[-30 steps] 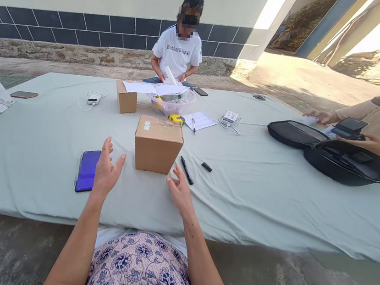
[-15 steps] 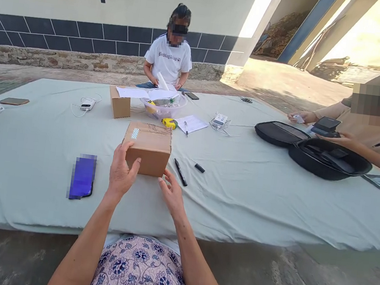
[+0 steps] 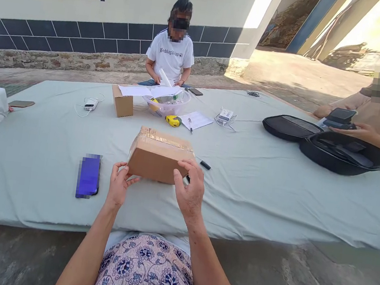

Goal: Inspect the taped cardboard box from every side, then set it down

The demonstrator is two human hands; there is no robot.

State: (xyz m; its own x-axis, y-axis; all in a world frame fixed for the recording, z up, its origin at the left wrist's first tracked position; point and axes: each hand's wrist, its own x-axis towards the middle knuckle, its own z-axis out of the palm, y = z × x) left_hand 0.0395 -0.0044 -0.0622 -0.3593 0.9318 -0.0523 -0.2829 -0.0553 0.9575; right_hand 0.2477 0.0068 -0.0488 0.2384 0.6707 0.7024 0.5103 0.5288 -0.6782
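Observation:
A brown cardboard box (image 3: pixel 156 164) is tilted in front of me, with clear tape along its top. My left hand (image 3: pixel 120 184) grips its lower left corner, the thumb on the near side and some fingers underneath. Against the right end of the box, my right hand (image 3: pixel 191 189) holds on with thumb and fingers bent around the corner. A black marker lies mostly hidden behind that hand, and its black cap (image 3: pixel 205 165) rests just beyond. Left of my left hand lies a phone with a blurred blue screen (image 3: pixel 89 176).
A smaller carton (image 3: pixel 123 102), a clear plastic basin (image 3: pixel 168 107), a yellow tape measure (image 3: pixel 173 121) and paper with a pen (image 3: pixel 197 120) lie farther back. An open black case (image 3: pixel 344 154) is at right. One person sits opposite; another handles a dark device (image 3: pixel 340 118).
The box has been turned, showing a wider side and the taped top. My left hand went down to the lower left corner; my right hand rose to the right end, covering the marker.

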